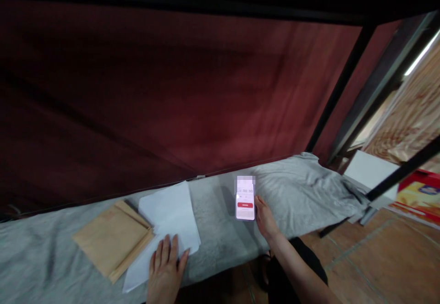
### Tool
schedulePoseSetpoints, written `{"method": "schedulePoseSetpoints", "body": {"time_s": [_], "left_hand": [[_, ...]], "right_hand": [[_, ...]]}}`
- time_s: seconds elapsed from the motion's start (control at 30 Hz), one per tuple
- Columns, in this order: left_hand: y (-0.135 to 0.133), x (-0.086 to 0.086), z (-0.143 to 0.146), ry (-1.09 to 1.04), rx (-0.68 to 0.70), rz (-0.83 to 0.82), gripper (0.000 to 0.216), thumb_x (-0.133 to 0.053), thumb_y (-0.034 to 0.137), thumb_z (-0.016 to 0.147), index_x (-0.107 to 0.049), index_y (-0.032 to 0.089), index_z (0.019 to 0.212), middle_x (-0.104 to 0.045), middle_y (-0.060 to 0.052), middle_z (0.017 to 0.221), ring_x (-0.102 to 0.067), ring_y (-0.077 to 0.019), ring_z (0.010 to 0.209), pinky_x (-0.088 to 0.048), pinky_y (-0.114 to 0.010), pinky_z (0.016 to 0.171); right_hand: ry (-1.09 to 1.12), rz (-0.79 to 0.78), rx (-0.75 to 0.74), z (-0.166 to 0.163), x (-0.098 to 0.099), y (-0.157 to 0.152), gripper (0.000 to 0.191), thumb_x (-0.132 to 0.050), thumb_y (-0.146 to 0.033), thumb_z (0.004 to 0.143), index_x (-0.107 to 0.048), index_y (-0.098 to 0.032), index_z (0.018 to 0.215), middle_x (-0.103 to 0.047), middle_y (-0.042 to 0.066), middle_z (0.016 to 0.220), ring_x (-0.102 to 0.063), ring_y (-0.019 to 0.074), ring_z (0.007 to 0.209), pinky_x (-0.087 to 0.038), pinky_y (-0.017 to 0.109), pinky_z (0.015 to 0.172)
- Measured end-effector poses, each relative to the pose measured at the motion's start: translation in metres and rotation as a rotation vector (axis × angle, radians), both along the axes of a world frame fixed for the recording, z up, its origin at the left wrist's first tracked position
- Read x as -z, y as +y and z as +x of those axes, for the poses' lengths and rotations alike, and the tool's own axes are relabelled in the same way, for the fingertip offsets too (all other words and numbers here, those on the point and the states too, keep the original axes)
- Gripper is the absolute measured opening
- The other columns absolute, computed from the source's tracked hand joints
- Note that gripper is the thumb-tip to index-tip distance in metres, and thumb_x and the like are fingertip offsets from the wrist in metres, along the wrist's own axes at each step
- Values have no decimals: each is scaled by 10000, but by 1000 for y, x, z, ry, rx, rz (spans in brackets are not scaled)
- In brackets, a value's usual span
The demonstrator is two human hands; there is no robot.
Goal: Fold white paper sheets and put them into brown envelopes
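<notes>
My right hand (265, 218) is closed around the right edge of a lit phone (245, 198), held upright just above the grey cloth surface (220, 221). The screen shows a timer readout and a red button. My left hand (166, 267) lies flat, fingers stretched out, on the lower part of a white paper sheet (168, 212). Just left of the sheet sits a stack of tan envelopes (112, 240), partly tucked under the paper's edge.
A dark red curtain (172, 93) hangs right behind the grey cloth surface. A black metal frame post (338, 89) rises at the right. A white board (371, 171) and a red-and-yellow box (419, 194) sit at far right above a tiled floor (378, 258).
</notes>
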State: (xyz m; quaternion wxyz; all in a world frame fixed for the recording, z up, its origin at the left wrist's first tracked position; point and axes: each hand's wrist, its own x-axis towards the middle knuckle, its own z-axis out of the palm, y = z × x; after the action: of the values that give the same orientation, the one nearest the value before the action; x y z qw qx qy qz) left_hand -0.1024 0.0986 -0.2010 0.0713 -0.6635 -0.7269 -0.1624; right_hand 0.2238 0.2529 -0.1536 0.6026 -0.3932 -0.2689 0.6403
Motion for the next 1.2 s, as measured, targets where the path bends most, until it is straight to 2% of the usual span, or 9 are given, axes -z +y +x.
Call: {"method": "schedulePoseSetpoints", "body": {"time_s": [0.13,0.27,0.33,0.43,0.67,0.8,0.9,1.07,1.2], "left_hand": [[4,-5,-3,62,-43,-55,532,-432,491,951,-604,187,1351,-518,-171,1474,-431,-359,1394,-397,-534,1091],[15,-13,-2,36,-205,-151,541,-443,442,947,-537,176,1409,-454,-166,1527,-511,-327,1321,-455,-475,1038],[22,-18,1,5,-298,-180,622,-469,473,933,-480,124,1447,-458,-201,1511,-519,-343,1303,-470,-473,1014],[30,-25,8,-7,-357,-191,674,-479,503,925,-463,86,1454,-483,-225,1476,-491,-380,1309,-464,-506,1002],[35,-35,5,-53,-368,-265,536,-431,441,963,-521,202,1434,-501,-139,1488,-483,-358,1309,-454,-515,1006],[32,-38,0,-71,-340,-293,559,-466,414,950,-509,165,1448,-477,-150,1510,-479,-342,1332,-445,-475,1042],[26,-34,5,-26,-313,-258,579,-530,433,924,-517,179,1445,-423,-137,1558,-390,-333,1421,-373,-470,1120],[13,-24,12,98,-195,-245,612,-539,461,913,-514,163,1448,-407,-166,1568,-318,-342,1472,-306,-503,1149],[11,-26,12,183,-178,-270,726,-559,526,878,-470,122,1474,-380,-181,1579,-328,-337,1470,-272,-494,1167]], "right_hand": [[-4,21,11,2,0,6,301,-784,-501,734,-678,-246,853,-766,25,871,-714,275,938,-575,369,748],[12,-5,21,1,-1,11,269,-780,-475,733,-674,-245,823,-761,20,822,-720,281,921,-582,376,739],[20,-8,23,-2,-2,12,256,-777,-459,732,-672,-243,820,-760,22,818,-722,286,911,-583,379,727],[7,3,16,-6,-4,13,257,-767,-455,737,-668,-241,840,-761,22,831,-722,288,917,-581,375,723],[-63,8,15,1,3,8,319,-779,-503,707,-654,-233,824,-758,14,810,-723,270,885,-566,347,710],[-53,-23,23,9,9,4,336,-793,-504,677,-651,-229,807,-749,3,756,-727,256,811,-553,328,660],[-45,-36,51,13,11,3,343,-801,-498,661,-649,-230,811,-754,3,767,-728,253,787,-550,328,646],[-53,-17,58,16,10,6,361,-782,-521,678,-666,-226,852,-767,24,816,-730,274,836,-560,347,674],[-50,-7,45,16,9,8,320,-767,-506,711,-676,-239,862,-769,25,841,-729,271,853,-563,349,686]]}}
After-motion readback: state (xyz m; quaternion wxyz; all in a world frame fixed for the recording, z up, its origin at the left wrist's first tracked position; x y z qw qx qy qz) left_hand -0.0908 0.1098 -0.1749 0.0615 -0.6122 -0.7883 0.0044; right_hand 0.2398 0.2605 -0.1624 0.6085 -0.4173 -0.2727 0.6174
